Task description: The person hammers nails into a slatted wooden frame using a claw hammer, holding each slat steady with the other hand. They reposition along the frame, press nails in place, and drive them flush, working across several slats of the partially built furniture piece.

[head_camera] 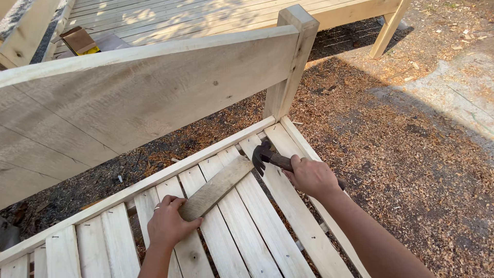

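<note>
My right hand (312, 177) grips a claw hammer (267, 155) by its dark handle, the head resting low over the pale slats of a wooden bed frame (267, 226). My left hand (167, 222) holds the near end of a short weathered wood block (217, 186) that lies diagonally across the slats. The block's far end sits just left of the hammer head. A ring shows on one finger of my left hand.
A tall plank headboard (134, 98) and corner post (293, 56) rise behind the slats. Wood shavings and dirt (401, 139) cover the ground to the right. Another wooden platform (195, 15) with a small brown and yellow item (80, 41) stands farther back.
</note>
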### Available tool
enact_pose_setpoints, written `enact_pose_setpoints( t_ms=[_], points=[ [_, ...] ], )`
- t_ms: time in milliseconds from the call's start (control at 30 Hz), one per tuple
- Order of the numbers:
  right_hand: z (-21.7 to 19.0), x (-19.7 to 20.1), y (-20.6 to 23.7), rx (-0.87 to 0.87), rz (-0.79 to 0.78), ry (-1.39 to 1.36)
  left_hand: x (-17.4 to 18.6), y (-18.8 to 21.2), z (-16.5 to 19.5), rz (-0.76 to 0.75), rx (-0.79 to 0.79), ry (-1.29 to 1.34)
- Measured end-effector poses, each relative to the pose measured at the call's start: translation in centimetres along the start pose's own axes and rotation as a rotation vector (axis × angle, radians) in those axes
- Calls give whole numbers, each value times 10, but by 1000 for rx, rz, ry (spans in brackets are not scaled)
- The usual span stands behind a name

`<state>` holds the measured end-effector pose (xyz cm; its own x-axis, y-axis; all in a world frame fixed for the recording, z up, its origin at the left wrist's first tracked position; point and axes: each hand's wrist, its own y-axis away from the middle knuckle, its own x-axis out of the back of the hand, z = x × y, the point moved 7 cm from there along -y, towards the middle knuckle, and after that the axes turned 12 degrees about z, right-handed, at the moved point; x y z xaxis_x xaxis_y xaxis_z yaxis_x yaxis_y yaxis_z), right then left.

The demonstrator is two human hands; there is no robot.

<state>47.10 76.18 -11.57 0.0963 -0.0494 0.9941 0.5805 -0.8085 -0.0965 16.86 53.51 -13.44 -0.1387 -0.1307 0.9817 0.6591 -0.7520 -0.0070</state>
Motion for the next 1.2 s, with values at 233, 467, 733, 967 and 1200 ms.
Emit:
enact_pose_setpoints(
  t_ms=[233, 467, 733, 967, 1200],
  points=[
    [-3, -25, -37, 34, -63, 70, -6, 40, 73, 620, -424, 651],
    [-3, -21, -40, -38, -55, -7, -95, 60, 273, 214, -595, 515],
    [-4, -7, -52, 15, -150, 25, -136, 11, 311, -138, -54, 352],
    [2, -7, -43, 128, -137, 56, -148, 8, 311, -131, 27, 395],
    [1, -10, -52, 68, -188, 27, -150, 5, 310, -129, 20, 353]
  ],
)
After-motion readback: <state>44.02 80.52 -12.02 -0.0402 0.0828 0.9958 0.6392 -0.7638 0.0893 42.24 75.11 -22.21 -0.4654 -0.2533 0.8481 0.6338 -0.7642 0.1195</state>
